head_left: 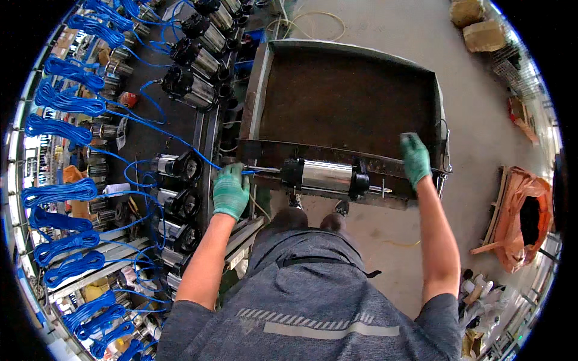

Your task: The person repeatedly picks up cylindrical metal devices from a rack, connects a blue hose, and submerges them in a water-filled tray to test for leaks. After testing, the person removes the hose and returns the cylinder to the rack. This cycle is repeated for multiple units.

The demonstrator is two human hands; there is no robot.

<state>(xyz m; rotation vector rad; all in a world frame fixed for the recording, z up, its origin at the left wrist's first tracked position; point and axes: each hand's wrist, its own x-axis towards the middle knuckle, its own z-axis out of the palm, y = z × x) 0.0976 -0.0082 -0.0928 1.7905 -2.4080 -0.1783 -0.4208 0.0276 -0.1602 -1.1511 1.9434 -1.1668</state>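
Observation:
A silver motor-like cylinder (327, 175) with black end caps lies sideways across the near ledge of a metal tray (337, 145). Thin metal rods stick out from both its ends. My left hand (231, 191), in a green glove, is closed at the tip of the left rod. A blue cable (201, 157) runs in from the left and passes at those fingers, which partly cover it. Off the cylinder's right end, over the tray's right side, my right hand (416, 161) wears a similar glove with grey fingertips. Its fingers reach forward, apart from the cylinder, and nothing shows in them.
Several similar black-and-silver units (191, 89) stand along the bench on my left, with coiled blue cables (71, 99) beyond them. An orange sack (519, 219) sits on the floor to the right. Brown blocks (483, 36) lie at the far right. A hose (319, 15) curls behind the tray.

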